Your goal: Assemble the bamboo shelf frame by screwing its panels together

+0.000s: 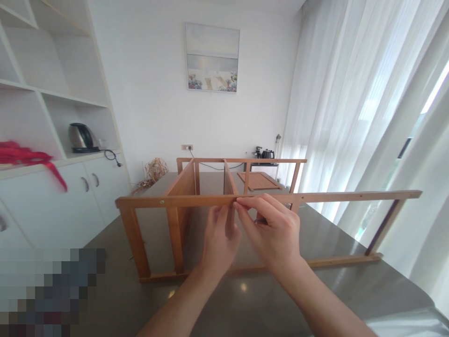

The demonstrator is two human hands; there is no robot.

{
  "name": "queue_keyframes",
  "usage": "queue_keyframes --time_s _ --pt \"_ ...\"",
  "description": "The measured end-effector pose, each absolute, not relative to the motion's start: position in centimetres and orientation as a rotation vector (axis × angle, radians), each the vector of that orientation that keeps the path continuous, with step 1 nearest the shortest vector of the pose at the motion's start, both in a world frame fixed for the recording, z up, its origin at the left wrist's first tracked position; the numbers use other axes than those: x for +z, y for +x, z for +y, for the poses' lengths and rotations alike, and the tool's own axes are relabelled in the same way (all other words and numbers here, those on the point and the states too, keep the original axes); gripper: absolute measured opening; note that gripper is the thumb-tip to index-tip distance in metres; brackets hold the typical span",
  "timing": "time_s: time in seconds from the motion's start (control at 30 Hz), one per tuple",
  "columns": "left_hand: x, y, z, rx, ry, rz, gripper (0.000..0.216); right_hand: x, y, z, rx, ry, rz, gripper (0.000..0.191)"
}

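A brown wooden rack frame (147,202) stands on its side on a grey table (266,299), with two shelf boards (182,185) slotted between its near and far side frames. My left hand (219,238) is closed around the near upright under the second board. My right hand (271,229) pinches the near top rail where that board meets it; whether a small part sits between its fingertips is hidden.
A loose wooden board (258,180) lies at the table's far end. A kettle (81,138) sits on the white cabinet at left, another kettle (267,154) by the far wall. Sheer curtains (368,117) hang at right. Dry straw (154,171) lies near the table's far left corner.
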State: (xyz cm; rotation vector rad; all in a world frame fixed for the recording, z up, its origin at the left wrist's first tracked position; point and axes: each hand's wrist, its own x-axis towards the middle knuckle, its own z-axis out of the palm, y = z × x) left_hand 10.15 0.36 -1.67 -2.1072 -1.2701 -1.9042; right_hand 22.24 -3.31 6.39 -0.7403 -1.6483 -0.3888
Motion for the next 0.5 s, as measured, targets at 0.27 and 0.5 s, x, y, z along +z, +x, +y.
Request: queue_keyframes --time_s 0.27,0.5 --pt "-1.9 10.5 0.5 -1.888 -2.047 -1.273 0.043 6.4 22.2 -3.2 -0.371 -0.733 -1.657 0.008" --pt "-0.5 11.1 -0.4 -2.018 -2.003 -1.589 0.031 6.4 22.2 -3.3 -0.365 -0.748 -1.642 0.008"
